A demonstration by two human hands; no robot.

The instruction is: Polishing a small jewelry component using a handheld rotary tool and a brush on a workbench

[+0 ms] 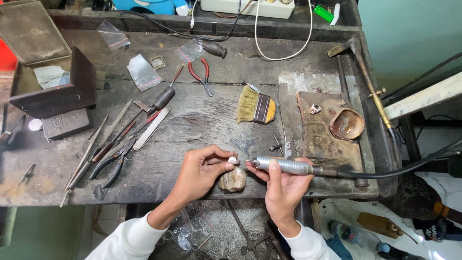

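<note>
Pinching a small pale ring-like piece (232, 159) between thumb and forefinger, the left hand (199, 173) presses its grip together and props itself on a rounded stone-like peg (233, 180) at the near edge of the worktop (192, 125); the peg seems to serve as a rest that steadies the piece. Just right of the peg, the right hand (284, 185) wraps its grip around one metal rotary handpiece (288, 166), thumb laid along the barrel, with the fine tip aimed at the piece and almost touching it. A dark flexible cable (399, 169) runs from the handpiece away to the right of the peg, off the worktop.

Left of the peg lies a fan of hand tools: one pair of dark-handled pliers (111, 166) and several slim files (103, 139), too overlapped to count surely, all kept within easy reach. Beyond the peg and slightly right lies one flat bristle brush (256, 107), probably for sweeping dust. Right of the peg sits a scorched soldering pad (325, 135) carrying one round shallow dish (347, 124) and one tiny ring-shaped bit (315, 109). Further beyond the peg lies one pair of red-handled pliers (202, 73), and three small clear bags (143, 72) are scattered to the far left. At the far left of the peg stands one open dark box (50, 82) with its lid tilted back. One torch with a brass fitting (370, 82) rests along the right rim, clear of the working spot.
</note>
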